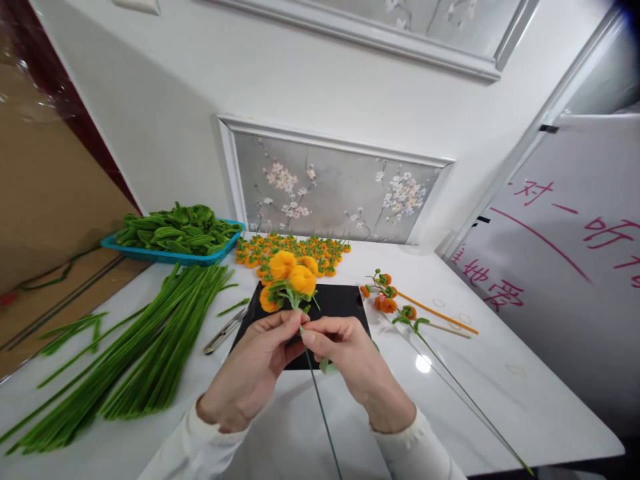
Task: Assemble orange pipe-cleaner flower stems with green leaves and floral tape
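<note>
My left hand (267, 353) pinches the base of a bunch of fuzzy yellow-orange artificial flowers (295, 270) with green leaves. A thin dark green wire stem (324, 413) runs down from the bunch toward me. Just below the blooms, the thumb and fingers of my right hand (345, 350) close on the stem, touching my left fingertips. Both hands are over a black mat (343, 303). What exactly sits between the right fingertips is mostly hidden. A light green leaf piece (327, 367) shows beneath the right hand.
Green pipe cleaners (150, 353) lie at the left, near a utility knife (225, 332). A blue tray (165, 255) holds green leaf pieces. Several small orange flower heads (320, 253) line the back. Right of the mat are a finished-looking orange flower stem (450, 373) and an orange pipe cleaner (440, 312).
</note>
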The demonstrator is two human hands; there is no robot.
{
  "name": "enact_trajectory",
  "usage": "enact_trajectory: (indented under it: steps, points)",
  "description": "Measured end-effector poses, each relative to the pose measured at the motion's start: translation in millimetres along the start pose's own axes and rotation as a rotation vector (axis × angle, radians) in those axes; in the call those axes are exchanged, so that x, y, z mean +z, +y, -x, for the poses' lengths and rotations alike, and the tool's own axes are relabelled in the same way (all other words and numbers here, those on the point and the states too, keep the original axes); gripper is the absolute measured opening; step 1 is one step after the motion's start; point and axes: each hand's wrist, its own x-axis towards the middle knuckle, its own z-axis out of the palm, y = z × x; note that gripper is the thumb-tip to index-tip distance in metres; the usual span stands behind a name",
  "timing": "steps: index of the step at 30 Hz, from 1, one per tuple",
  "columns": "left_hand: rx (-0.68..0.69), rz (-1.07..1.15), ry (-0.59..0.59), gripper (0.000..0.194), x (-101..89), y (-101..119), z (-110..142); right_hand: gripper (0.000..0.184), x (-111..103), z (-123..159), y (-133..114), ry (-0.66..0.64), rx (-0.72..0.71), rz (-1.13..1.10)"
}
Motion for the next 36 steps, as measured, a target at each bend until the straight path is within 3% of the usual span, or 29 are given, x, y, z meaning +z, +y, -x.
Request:
enact_trajectory:
  steps: [8,17,20,25,30,36]
  points:
    - [0.051,-0.031,-0.096,0.015,1.9,-1,-2,0.023,2,-5,9,-0.011,0.01,-0.029]
    - [0.089,-0.009,-0.02,0.009,5.0,-3,-3,0.017,6,-7,8,0.09,-0.122,0.099]
    - [0.039,0.016,-0.04,0.015,2.1,-2,-6,0.021,6,-9,13,0.082,-0.056,0.09]
    - [-0.046,0.055,-0.078,0.019,-6.6,-2,-9,0.028,2,-12,19,-0.048,0.119,-0.096]
    - [-0.037,0.038,-0.09,0.019,-10.3,-6,-9,0.026,1,-12,19,-0.08,0.153,-0.174]
    - [0.034,-0.075,-0.143,0.019,-10.8,-5,-4,0.02,3,-12,29,0.019,0.085,-0.153]
